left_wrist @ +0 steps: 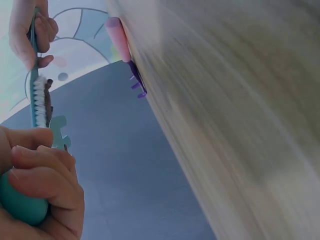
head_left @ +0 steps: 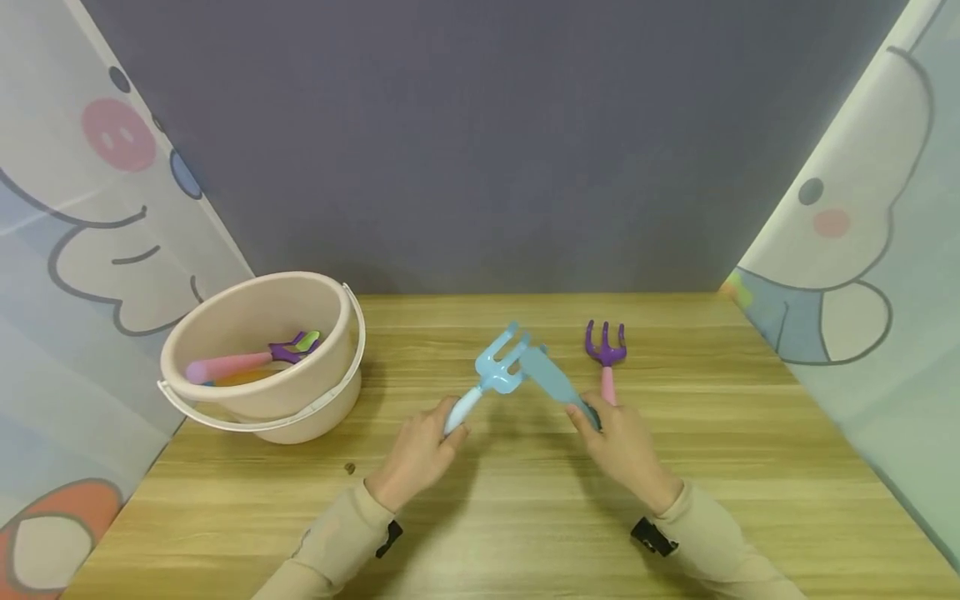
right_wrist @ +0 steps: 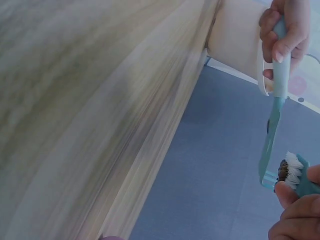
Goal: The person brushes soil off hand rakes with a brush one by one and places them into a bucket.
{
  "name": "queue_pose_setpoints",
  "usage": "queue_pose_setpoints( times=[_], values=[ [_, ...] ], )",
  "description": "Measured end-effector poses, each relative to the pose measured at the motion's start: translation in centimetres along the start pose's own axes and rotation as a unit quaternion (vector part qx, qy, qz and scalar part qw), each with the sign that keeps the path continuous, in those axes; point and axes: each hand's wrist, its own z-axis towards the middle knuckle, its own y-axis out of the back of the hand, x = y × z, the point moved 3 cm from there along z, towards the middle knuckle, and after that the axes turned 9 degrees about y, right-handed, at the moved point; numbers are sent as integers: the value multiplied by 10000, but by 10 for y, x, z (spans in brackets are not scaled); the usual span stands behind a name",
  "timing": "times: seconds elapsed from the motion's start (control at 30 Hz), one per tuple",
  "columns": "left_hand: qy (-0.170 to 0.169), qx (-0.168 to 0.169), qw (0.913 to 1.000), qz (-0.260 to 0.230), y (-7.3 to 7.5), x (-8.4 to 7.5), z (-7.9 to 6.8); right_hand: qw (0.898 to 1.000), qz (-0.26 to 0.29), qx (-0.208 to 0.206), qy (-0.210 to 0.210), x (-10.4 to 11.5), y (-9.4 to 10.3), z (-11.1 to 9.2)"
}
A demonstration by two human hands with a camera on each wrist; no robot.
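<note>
My left hand (head_left: 417, 454) grips the light, stiff blue plastic toy rake (head_left: 491, 372) by its handle; my right hand (head_left: 619, 446) clasps the teal scrubbing brush (head_left: 553, 382), bristles against the tines.

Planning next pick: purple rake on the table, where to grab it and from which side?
Grip the purple rake by its pink handle, coming from above on the near side. It lies flat on the table, tines pointing away; the right hand sits beside the handle's near end.

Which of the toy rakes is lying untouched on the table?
The purple rake with the pink handle, right of the hands. The blue rake is held up in the left hand; a third sits in the bucket.
</note>
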Motion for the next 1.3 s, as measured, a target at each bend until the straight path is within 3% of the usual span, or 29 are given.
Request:
queue_pose_setpoints(
  times=[0.13,0.2,0.33,0.43,0.47,0.5,0.53,0.57,0.6,0.67,0.73,0.77,0.8,0.83,0.87,0.93,1.03,1.17,1.23,1.3],
  values=[
    [538,515,9939,-814,1,5,4,9994,282,-105,-158,-2,3,1],
    [874,898,9815,-1451,1,8,7,9989,377,-183,-195,-4,5,1],
    [1339,1669,9333,-2883,2,8,16,9972,616,-359,-208,-6,8,2],
    [1479,2205,8863,-3795,3,7,19,9964,677,-482,-165,-6,11,3],
    [1468,2407,8662,-4126,3,6,19,9963,671,-528,-140,-6,12,4],
    [1453,2624,8401,-4519,3,5,19,9962,661,-552,-132,-5,12,4],
    [1418,2879,8065,-4965,2,4,19,9962,643,-575,-129,-5,13,4],
    [1349,3155,7659,-5437,2,3,18,9963,618,-591,-125,-5,13,4],
    [1270,3441,7195,-5897,1,1,17,9964,594,-598,-135,-4,14,4],
    [1136,4017,6102,-6733,-1,-2,15,9963,578,-615,-165,-4,15,4],
    [1000,4463,5170,-7236,-2,-6,14,9961,595,-615,-214,-4,15,4],
    [949,4639,4807,-7381,-3,-7,13,9959,614,-612,-237,-3,16,4],
    [919,4761,4524,-7485,-3,-8,13,9957,642,-626,-240,-3,16,4],
    [897,4851,4299,-7562,-3,-10,13,9954,671,-652,-225,-3,16,4],
    [866,4926,4132,-7610,-3,-11,13,9949,708,-687,-201,-3,16,5],
    [877,5000,3899,-7683,-3,-14,12,9937,772,-798,-117,-4,16,6],
    [888,5067,3659,-7755,-3,-18,11,9891,672,-1217,490,0,15,9],
    [905,5167,3458,-7780,-5,-24,9,9682,-23,-1825,1709,10,10,15],
    [904,5208,3394,-7781,-6,-26,8,9563,-378,-1931,2162,14,7,18],
    [910,5231,3330,-7792,-6,-29,7,9509,-579,-1848,2412,17,3,20]
  ],
)
